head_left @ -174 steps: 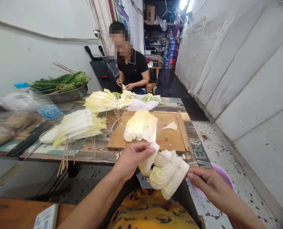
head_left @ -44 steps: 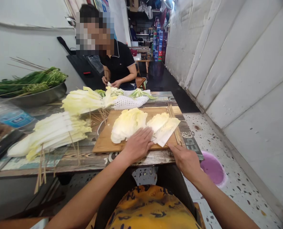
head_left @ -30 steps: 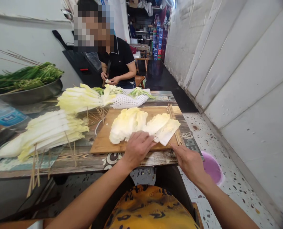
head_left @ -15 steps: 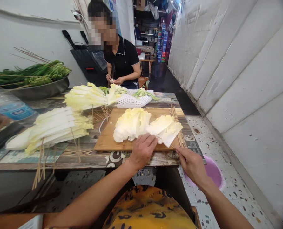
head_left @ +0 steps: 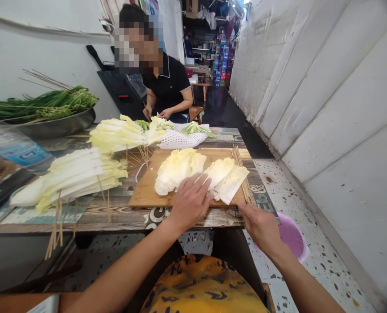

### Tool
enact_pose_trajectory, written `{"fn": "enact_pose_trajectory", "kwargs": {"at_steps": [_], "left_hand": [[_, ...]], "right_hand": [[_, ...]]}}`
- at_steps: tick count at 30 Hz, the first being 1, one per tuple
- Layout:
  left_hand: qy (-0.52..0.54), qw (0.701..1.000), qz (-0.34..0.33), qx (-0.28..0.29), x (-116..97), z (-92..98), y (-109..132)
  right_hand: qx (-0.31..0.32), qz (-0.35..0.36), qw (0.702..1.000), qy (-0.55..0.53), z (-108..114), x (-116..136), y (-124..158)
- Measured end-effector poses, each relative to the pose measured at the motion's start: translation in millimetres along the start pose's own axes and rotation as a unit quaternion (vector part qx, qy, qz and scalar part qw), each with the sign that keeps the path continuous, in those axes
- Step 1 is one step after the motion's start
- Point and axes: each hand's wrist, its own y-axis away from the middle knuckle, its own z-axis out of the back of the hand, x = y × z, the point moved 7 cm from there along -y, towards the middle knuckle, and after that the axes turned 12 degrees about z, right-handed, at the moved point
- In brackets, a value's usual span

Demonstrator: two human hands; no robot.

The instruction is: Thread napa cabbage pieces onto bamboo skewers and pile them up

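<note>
My left hand (head_left: 193,200) lies with its fingers stretched out over the near edge of a pile of napa cabbage leaves (head_left: 176,171). To its right, two more cabbage leaves (head_left: 233,182) overlap on the wooden cutting board (head_left: 147,193). My right hand (head_left: 258,221) is closed in a pinch at the board's near right corner. Between its fingertips is the end of a thin bamboo skewer (head_left: 235,203), pointing toward the lower edge of the right leaf. How far the skewer reaches into that leaf is hidden. Loose bamboo skewers (head_left: 242,171) lie along the board's right side.
Skewered cabbage leaves (head_left: 79,174) are stacked on the left, their sticks jutting past the table edge. Behind stand a metal bowl of green vegetables (head_left: 59,124) and a white foam net (head_left: 183,137). A person (head_left: 169,87) sits across the table. A pink basin (head_left: 292,239) is on the floor.
My left hand has gone from a pinch at the leaf's edge to lying flat, slightly left, on the leaves. My right hand keeps its pinch, almost in place.
</note>
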Motion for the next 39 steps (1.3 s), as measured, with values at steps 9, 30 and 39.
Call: {"fn": "enact_pose_trajectory", "kwargs": {"at_steps": [9,30,39], "left_hand": [[-0.057,0.995,-0.036,0.077,-3,-26.6,4],[0.015,0.997,0.005,0.075,5,-13.5,-7],[0.175,0.964,0.188,-0.065,61,27.8,-2]], "right_hand": [[0.042,0.01,0.998,0.052,3,5,0],[0.012,-0.009,0.999,0.028,6,4,-12],[-0.134,-0.118,0.965,-0.19,74,-40,-30]]}}
